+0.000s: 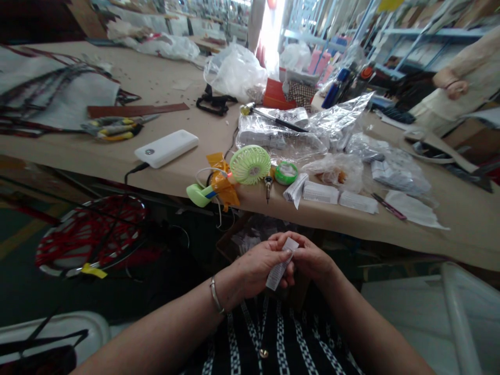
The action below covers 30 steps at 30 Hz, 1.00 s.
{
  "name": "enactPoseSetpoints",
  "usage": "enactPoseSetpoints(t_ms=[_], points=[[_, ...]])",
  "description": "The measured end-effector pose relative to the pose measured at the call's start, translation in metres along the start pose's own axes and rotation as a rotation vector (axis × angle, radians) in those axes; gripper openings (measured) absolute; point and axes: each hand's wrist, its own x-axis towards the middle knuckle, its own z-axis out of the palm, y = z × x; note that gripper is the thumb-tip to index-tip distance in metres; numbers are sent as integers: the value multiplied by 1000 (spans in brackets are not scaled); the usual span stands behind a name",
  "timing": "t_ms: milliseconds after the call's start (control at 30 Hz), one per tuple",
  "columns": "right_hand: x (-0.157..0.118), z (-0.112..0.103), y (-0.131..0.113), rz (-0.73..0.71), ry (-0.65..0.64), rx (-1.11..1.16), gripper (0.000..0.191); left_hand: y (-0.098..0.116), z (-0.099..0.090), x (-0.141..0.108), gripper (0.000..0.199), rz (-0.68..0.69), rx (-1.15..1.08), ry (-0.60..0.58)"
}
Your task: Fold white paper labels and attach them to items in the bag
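Observation:
Close together in front of my body, my left hand (260, 266) and my right hand (312, 259) pinch a small white printed paper label (277, 272). The left thumb lies across the label, and its lower end hangs free below the fingers. My right fingers grip near its upper end; some fingertips are hidden behind the paper. On the table edge ahead lie stacks of similar labels (320, 192), with another stack (358, 202) to the right. Beside them are a green-rimmed round tub (286, 173) and a small metal-tipped tool (268, 187).
A green fan (250, 164) is taped at the table edge, near a white power bank (167, 148) with a cable. Pliers (113, 127), a hammer (277, 121), plastic bags (234, 70) and a pen (389, 207) lie about. Another person's hand (456, 89) is at right.

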Motion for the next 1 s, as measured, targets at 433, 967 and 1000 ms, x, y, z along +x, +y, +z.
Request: enactPoseSetpoints(t_ms=[433, 967, 1000], points=[[-3, 7, -3, -282, 385, -577, 34, 2, -6, 1, 23, 42, -8, 86], [16, 23, -6, -194, 511, -459, 17, 0, -15, 2, 18, 182, 39, 219], [19, 23, -6, -182, 510, -442, 16, 0, -16, 2, 19, 204, 57, 232]])
